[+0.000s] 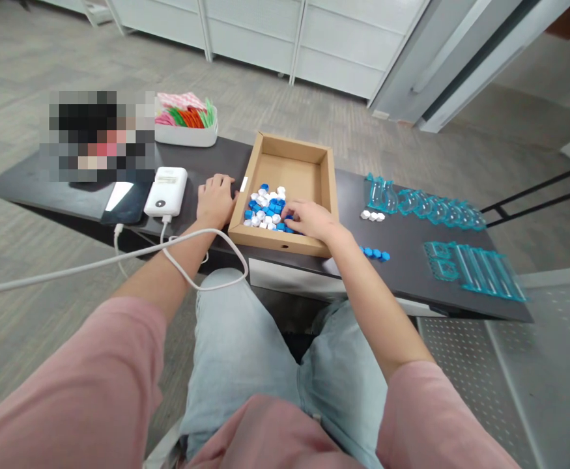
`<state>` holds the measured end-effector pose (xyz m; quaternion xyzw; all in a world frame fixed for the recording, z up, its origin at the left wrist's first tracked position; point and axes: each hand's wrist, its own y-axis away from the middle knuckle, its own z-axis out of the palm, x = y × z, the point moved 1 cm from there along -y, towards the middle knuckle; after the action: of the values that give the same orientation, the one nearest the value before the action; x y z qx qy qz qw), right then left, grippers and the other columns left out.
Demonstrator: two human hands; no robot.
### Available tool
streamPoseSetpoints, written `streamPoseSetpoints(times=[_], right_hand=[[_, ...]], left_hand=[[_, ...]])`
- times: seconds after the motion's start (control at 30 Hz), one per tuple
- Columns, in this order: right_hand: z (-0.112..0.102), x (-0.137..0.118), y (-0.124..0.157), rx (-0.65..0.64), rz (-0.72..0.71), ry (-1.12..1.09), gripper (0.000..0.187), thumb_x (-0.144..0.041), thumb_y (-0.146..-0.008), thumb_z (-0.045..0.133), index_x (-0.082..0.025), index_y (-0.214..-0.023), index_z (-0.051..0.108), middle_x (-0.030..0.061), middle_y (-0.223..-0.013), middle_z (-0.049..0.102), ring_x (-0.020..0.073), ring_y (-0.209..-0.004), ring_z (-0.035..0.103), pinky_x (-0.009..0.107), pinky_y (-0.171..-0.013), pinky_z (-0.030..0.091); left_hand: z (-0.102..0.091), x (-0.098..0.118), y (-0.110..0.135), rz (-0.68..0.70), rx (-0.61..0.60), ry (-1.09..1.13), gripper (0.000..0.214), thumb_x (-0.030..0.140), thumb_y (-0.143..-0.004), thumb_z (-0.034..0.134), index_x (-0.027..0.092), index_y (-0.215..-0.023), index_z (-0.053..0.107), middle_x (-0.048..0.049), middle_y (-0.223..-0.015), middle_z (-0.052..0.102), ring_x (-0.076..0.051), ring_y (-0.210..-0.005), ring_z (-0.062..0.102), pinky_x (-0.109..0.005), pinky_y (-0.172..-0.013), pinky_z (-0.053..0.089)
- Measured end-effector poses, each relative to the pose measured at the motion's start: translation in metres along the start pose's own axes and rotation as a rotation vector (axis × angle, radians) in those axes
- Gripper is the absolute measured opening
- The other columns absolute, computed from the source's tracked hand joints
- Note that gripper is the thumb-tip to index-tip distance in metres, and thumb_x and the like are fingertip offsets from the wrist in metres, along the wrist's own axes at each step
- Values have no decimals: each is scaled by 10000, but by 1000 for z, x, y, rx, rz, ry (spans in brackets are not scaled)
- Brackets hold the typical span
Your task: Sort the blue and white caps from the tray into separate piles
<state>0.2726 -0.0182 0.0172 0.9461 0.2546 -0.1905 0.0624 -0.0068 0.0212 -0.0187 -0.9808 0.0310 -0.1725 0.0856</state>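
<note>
An open brown cardboard box [294, 244] holds a loose heap of small faceted blue and white pieces [265, 208] in its near left part. My right hand [309, 218] reaches over the box's near right side, its curled fingers down among the blue pieces. What lies between those fingertips is too small to make out. On the dark tabletop, just outside the box's left wall, my left hand [216, 198] rests palm down with its fingers stretched and holds nothing. Right of the box are a short row of white pieces [372, 215] and a row of blue pieces [376, 254].
Clear teal plastic parts [436, 207] lie at the right, with straight teal parts [484, 268] nearer me. A white power bank [166, 192], a dark phone [127, 200] and a looping white cable [94, 264] are left. Behind them stands a white basket [187, 135].
</note>
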Motion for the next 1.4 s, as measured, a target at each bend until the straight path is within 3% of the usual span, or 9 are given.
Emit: streamPoseSetpoints(times=[0.17,0.33,0.43,0.57,0.77,1.0,1.17,1.3,1.4], right_hand=[[1,5,1,150,-6,-81,258,-112,-973,732,-214,-1182,845,89,-1193,769,241,-934,742,375,-927,590],[-23,8,30,354,-108,-256,304,-203,-1014,721,-242,-1283,859,86,-1232,751,225,-958,745,389,-928,657],[-41,22,72,506,-97,-314,257,-273,-1033,753,-280,-1264,865,73,-1219,746,218,-970,748,388,-894,679],[-52,68,146,716,53,-411,197,-384,-1016,823,-306,-1196,830,59,-1190,761,229,-1023,772,387,-878,695],[-21,145,246,1011,344,-591,447,-564,-867,946,-322,-1120,669,28,-1080,772,260,-1013,817,383,-801,693],[17,151,277,918,525,-468,391,-607,-832,866,-299,-942,652,69,-1060,843,253,-957,757,404,-877,634],[14,140,269,688,480,-350,300,-519,-818,844,-297,-943,687,49,-1004,849,229,-839,680,376,-828,561],[10,135,269,679,500,-354,315,-488,-805,831,-301,-1000,669,37,-1011,848,229,-855,693,374,-858,564],[8,133,270,693,502,-362,300,-443,-793,839,-300,-990,665,29,-987,839,231,-860,710,385,-877,579]], left_hand=[[-2,0,1,-2,-2,-13,550,262,-1113,467,194,-1604,705,-239,-1688,672,-431,-1563,590,-576,-1291,442],[-6,3,2,-7,-17,-20,547,278,-1116,468,197,-1601,708,-245,-1692,665,-440,-1570,587,-585,-1296,445],[-8,5,3,-15,-26,-25,550,280,-1111,499,199,-1613,709,-253,-1705,649,-447,-1586,583,-585,-1304,447],[-14,7,3,-23,-68,-49,568,297,-1139,440,171,-1638,683,-268,-1718,632,-454,-1602,565,-600,-1312,439],[-18,4,-1,-33,-153,-97,667,353,-1149,339,108,-1710,605,-291,-1781,566,-481,-1617,533,-641,-1335,436],[-16,3,-4,-46,-145,-127,723,382,-1108,311,108,-1705,614,-312,-1799,546,-506,-1627,533,-683,-1340,454],[-18,5,-2,-85,-148,-135,712,411,-1109,301,187,-1714,604,-264,-1817,553,-479,-1643,516,-655,-1367,435],[-19,5,-2,-99,-149,-128,664,444,-1129,288,307,-1698,601,-179,-1835,556,-435,-1654,506,-630,-1383,423],[-19,5,-3,-110,-160,-137,665,430,-1132,283,286,-1696,603,-174,-1843,542,-434,-1653,502,-617,-1387,419]])
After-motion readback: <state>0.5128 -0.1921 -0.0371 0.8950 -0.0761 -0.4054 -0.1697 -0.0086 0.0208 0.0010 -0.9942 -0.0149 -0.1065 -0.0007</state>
